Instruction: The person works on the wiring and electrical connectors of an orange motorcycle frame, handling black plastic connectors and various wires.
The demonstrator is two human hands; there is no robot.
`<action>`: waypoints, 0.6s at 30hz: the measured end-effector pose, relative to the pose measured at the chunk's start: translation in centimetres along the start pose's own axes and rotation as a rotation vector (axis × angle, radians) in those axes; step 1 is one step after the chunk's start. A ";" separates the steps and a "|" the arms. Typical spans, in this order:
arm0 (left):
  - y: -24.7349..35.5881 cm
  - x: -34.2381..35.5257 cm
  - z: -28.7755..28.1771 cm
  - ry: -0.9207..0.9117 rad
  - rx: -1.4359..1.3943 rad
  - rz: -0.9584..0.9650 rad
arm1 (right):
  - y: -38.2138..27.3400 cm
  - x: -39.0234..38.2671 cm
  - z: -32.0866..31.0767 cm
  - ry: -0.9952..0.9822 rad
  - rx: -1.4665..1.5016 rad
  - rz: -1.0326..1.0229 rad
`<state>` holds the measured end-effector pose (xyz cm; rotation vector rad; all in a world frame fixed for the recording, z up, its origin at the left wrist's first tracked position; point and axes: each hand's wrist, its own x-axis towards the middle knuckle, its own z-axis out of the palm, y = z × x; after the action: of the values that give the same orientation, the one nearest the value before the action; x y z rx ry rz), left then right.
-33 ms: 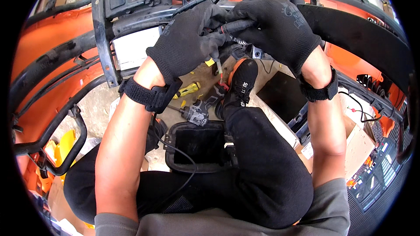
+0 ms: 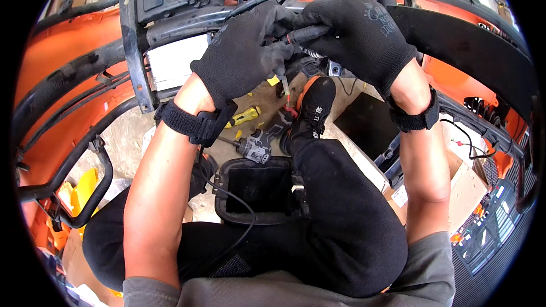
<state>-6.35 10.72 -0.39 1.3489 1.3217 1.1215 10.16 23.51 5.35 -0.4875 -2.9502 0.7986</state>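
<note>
Both my hands wear black knit gloves and meet at the top middle, close below the dark frame tube. My left hand (image 2: 244, 48) has its fingers closed around the left end of a black cylindrical connector-like piece (image 2: 307, 35) with a red ring. My right hand (image 2: 355, 40) has thumb and fingers wrapped round the other end of that piece. A short silver coiled part (image 2: 313, 53) shows just under it. A slim tool with a pale shaft (image 2: 285, 88) shows below my left fingers; whether that hand holds it is unclear.
A grey power drill (image 2: 257, 146) and a yellow-and-black tool (image 2: 245, 116) lie on the floor. An open black bin (image 2: 222, 204) stands between my legs. Dark frame tubes (image 2: 85, 65) and orange panels (image 2: 62, 48) surround me. A cardboard box (image 2: 469, 199) sits at the right.
</note>
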 end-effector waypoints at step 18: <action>-0.6 -0.4 -0.3 0.025 0.199 0.071 | -0.3 -1.1 -2.5 -0.149 0.800 0.252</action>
<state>-6.80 10.34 -0.94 1.5415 1.4440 1.0800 11.43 24.14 7.64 -0.7377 -2.3845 1.9669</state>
